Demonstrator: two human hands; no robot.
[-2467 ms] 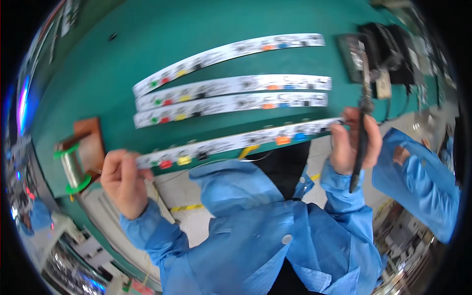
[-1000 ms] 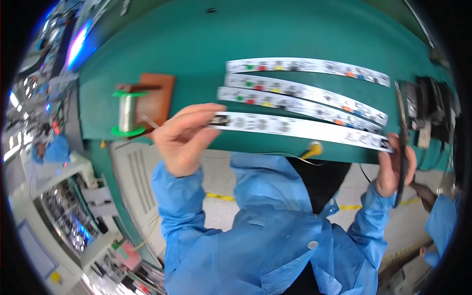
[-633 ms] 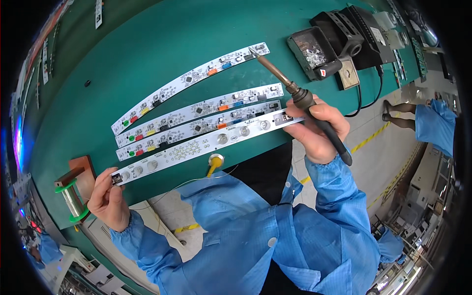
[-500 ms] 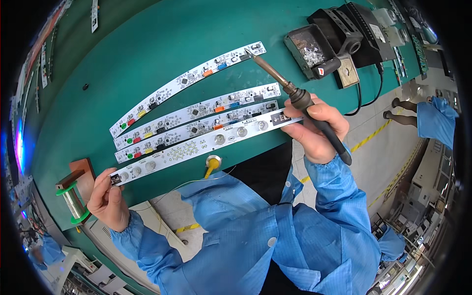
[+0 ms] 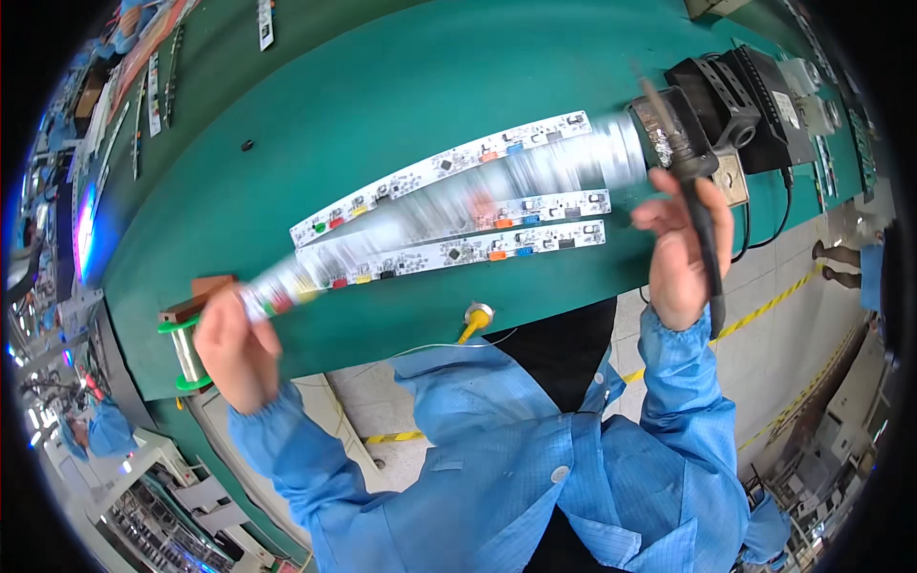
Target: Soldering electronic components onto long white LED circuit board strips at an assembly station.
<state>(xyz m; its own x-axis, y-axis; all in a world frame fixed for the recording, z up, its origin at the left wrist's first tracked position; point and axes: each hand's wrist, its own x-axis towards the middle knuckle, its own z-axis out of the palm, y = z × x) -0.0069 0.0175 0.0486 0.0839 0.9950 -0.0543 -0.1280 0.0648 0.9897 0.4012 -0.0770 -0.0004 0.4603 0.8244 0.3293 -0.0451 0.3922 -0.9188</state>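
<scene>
My left hand [image 5: 234,344] pinches the left end of a long white circuit board [image 5: 420,212], which is smeared by motion and slants up to the right. It hangs above three other narrow white boards, partly covering them: the farthest board [image 5: 420,177], the middle board [image 5: 583,205] and the nearest board [image 5: 468,253]. Their small parts are coloured green, red, yellow, black, orange and blue. In my right hand [image 5: 683,253] a soldering iron [image 5: 705,224] stands nearly upright, closed in between thumb and fingers. Its blurred tip points away, over the black tray of solder scraps [image 5: 712,153].
A black soldering station [image 5: 764,110] with a holder sits at the right of the green table [image 5: 382,95]. A green-ended solder spool [image 5: 186,353] is beside my left hand. A yellow cord plug [image 5: 475,320] sits at the near edge. More boards [image 5: 266,24] lie far left.
The held board has swung up and away over the others, and my right hand has let go of its right end. The soldering iron has turned more upright and moved right.
</scene>
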